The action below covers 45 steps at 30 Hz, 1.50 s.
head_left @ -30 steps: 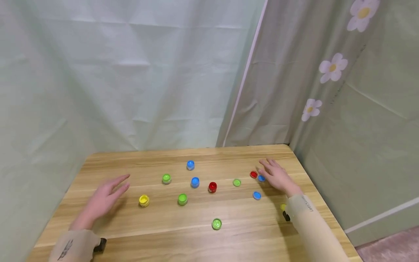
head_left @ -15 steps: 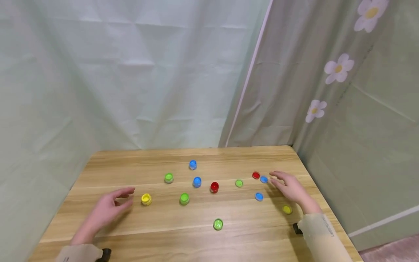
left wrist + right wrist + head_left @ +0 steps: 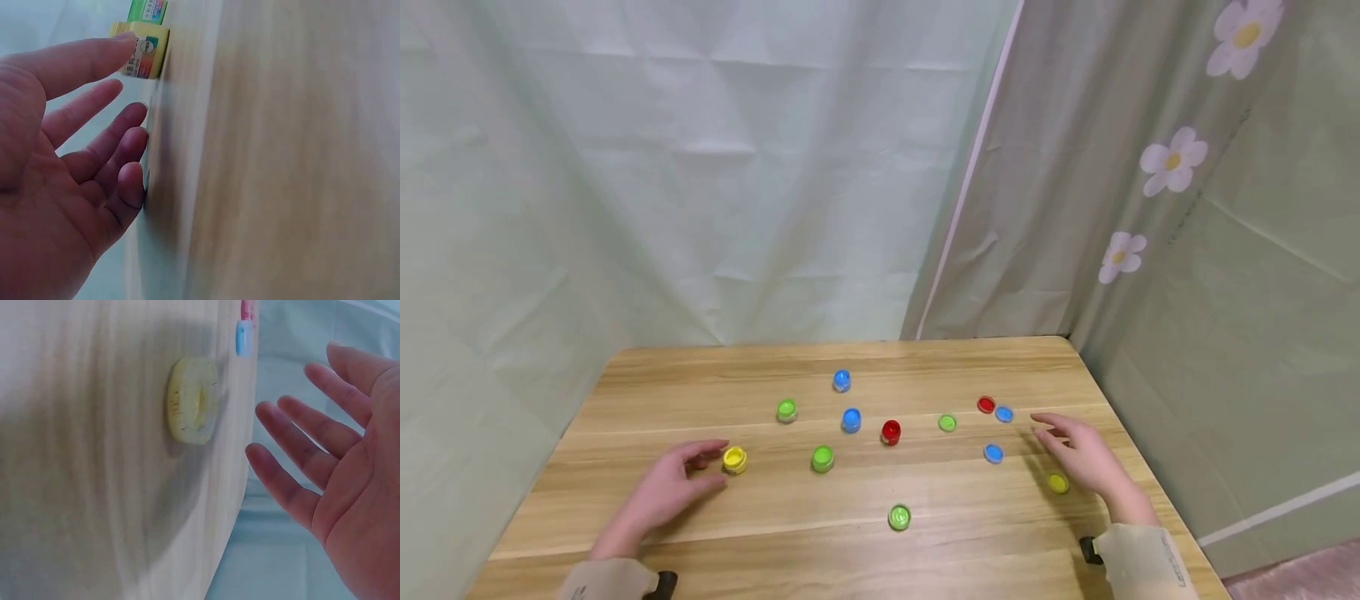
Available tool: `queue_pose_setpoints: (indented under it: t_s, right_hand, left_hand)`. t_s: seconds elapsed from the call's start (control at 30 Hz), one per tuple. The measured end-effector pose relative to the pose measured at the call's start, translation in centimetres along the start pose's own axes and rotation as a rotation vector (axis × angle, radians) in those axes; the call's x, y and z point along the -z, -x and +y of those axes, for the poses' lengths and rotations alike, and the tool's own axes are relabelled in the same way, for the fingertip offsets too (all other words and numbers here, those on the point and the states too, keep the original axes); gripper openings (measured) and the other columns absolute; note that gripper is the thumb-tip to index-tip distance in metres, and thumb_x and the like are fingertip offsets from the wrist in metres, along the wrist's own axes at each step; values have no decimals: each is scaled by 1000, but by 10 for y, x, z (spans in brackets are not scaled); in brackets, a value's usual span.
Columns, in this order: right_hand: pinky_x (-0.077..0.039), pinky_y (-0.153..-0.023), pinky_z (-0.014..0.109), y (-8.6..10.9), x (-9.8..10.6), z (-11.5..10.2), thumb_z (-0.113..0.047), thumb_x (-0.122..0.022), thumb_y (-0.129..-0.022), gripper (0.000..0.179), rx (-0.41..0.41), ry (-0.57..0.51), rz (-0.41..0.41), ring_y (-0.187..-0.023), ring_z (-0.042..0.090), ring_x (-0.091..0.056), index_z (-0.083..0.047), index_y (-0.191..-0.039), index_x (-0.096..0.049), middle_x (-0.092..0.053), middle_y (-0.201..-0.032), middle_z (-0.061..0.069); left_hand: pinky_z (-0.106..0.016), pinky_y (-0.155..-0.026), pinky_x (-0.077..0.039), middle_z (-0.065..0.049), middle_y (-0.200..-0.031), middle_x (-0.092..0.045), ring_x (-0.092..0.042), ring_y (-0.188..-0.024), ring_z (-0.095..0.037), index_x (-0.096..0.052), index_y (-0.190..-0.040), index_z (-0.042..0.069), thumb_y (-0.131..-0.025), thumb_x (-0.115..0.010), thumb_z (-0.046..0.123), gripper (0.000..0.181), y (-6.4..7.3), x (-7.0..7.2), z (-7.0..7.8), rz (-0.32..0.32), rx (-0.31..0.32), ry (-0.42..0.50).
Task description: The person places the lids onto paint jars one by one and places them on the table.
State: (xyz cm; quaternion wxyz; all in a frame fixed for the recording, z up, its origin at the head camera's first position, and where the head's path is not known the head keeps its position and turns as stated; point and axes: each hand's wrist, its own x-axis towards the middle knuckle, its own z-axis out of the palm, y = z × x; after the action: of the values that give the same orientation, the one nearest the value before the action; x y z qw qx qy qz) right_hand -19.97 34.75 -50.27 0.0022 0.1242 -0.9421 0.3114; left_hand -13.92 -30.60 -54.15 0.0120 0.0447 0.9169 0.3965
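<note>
L hand [image 3: 668,492] has thumb and fingers apart, just beside the yellow jar [image 3: 735,462], which stands upright on the counter [image 3: 775,562]; whether they touch, I cannot tell. R hand [image 3: 1088,458] is above the counter, its fingers also apart & a bit bent, near the yellow lid [image 3: 1058,483], which lies flat. Farther fwd, the red lid [image 3: 987,404] is right next to one blue lid [image 3: 1004,414]. Betw. both hands stand also the red jar [image 3: 891,432], 2 blue jars [image 3: 852,421] & 2 green jars [image 3: 823,459].
</note>
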Motion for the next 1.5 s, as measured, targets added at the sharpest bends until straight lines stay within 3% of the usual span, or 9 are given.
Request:
queue_pose_setpoints:
  t_s: [0.27, 0.6, 1.07, 1.5]
  right_hand:
    - [-55, -98, 62, 8, -1, 4, -30, -60, -112, 43, -19, -8, 3, -119, 42, -68, -6, -148, -62, -65, -143, 20]
    - [-54, -99, 64, 9, 3, -2, -28, -60, -112, 43, -55, -21, 6, -120, 43, -68, -6, -149, -62, -65, -143, 21]
    - [-54, -99, 63, 9, 3, 0, -29, -61, -112, 42, -48, -19, 20, -119, 42, -68, -7, -148, -63, -67, -140, 20]
    - [-54, -99, 63, 9, 5, 2, -29, -60, -112, 43, -47, -19, 16, -120, 42, -68, -5, -148, -63, -65, -143, 22]
  left_hand:
    - [-49, -95, -53, -17, -131, -70, -66, -111, -29, -66, -140, 0, -89, -88, 19, 59, -3, -2, 9, -39, 19, -2]
    - [-46, -92, -53, -14, -131, -69, -63, -109, -25, -66, -141, 1, -93, -85, 18, 54, -11, -5, 10, -79, 68, -9]
    - [-39, -85, -51, -11, -123, -68, -60, -102, -22, -70, -134, 1, -92, -85, 11, 46, -15, -8, 12, -71, 51, -27]
    - [-40, -86, -51, -10, -123, -67, -60, -103, -22, -71, -131, 2, -92, -87, 16, 45, -15, -10, 9, -59, 80, -42]
